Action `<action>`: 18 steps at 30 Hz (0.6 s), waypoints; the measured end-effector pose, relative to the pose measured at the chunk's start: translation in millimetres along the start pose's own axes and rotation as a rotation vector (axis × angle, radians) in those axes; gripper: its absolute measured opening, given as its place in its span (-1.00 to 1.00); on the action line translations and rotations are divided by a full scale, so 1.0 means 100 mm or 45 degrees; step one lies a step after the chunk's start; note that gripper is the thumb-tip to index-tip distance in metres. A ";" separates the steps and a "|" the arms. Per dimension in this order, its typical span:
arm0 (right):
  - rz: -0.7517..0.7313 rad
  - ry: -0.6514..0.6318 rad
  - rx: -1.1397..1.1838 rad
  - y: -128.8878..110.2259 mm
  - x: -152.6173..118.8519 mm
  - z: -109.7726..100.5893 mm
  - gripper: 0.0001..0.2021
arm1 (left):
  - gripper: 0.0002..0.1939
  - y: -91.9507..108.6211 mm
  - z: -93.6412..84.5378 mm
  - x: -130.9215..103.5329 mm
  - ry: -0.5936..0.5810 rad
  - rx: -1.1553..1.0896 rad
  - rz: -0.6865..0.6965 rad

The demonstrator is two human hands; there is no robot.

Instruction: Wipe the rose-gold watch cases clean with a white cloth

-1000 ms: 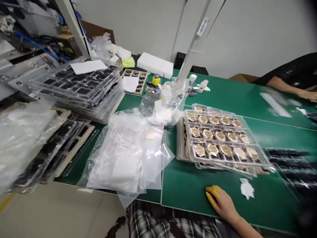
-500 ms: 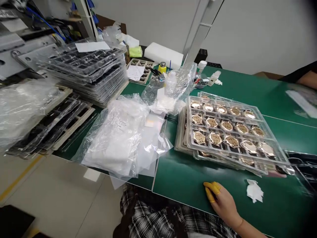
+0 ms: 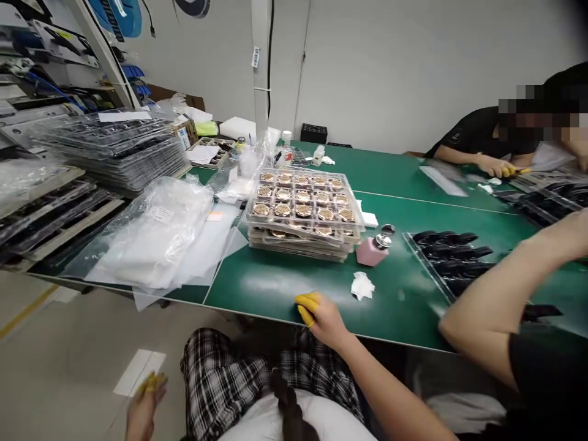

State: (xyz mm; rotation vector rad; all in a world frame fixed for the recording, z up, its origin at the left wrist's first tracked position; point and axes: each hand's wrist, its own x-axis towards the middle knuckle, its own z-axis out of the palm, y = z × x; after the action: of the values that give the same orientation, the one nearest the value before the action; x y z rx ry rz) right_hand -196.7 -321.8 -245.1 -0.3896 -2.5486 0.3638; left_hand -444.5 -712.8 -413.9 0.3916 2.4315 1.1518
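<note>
My right hand rests on the green table near its front edge, with yellow covers on some fingers. Its fingers are curled together and I see nothing in them. My left hand, also with yellow finger covers, hangs in the air off the table at the lower left. It is slightly smeared, with fingers loosely apart and nothing visible in it. Beyond my right hand stands a stack of clear trays, the top one filled with gold-coloured watch cases. A crumpled white tissue lies to the right of that hand.
A pink pump bottle stands beside the trays. Plastic bags and stacked trays occupy the left. On the right, a neighbour's arm reaches over a tray of black parts. Another person works across the table.
The view has swung right, bringing the pink bottle, black parts and two other people into sight. My left hand has come into view. My right hand stays curled on the table.
</note>
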 end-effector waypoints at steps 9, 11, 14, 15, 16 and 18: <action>0.489 0.085 -0.428 1.01 -0.62 -0.62 -0.64 | -0.61 1.56 -0.02 0.21 0.573 0.091 0.603; 0.480 0.046 -0.443 1.11 -0.57 -0.55 -0.64 | -0.62 2.03 0.09 0.37 0.576 0.098 0.867; 0.440 0.006 -0.463 1.16 -0.54 -0.45 -0.71 | -0.61 2.45 0.33 0.68 0.557 0.106 0.896; 0.420 0.002 -0.467 1.16 -0.54 -0.43 -0.71 | -0.60 2.52 0.41 0.78 0.570 0.104 0.869; 0.400 0.002 -0.468 1.16 -0.55 -0.42 -0.72 | -0.59 2.55 0.49 0.87 0.585 0.103 0.837; 0.354 0.004 -0.465 1.14 -0.57 -0.42 -0.73 | -0.59 2.56 0.60 0.99 0.616 0.109 0.768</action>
State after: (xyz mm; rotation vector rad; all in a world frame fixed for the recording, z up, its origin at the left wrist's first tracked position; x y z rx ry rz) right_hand -104.8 -228.6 -274.4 -0.8835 -2.5588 -0.0092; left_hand -482.9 -473.4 -272.5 1.0309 2.8838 1.5268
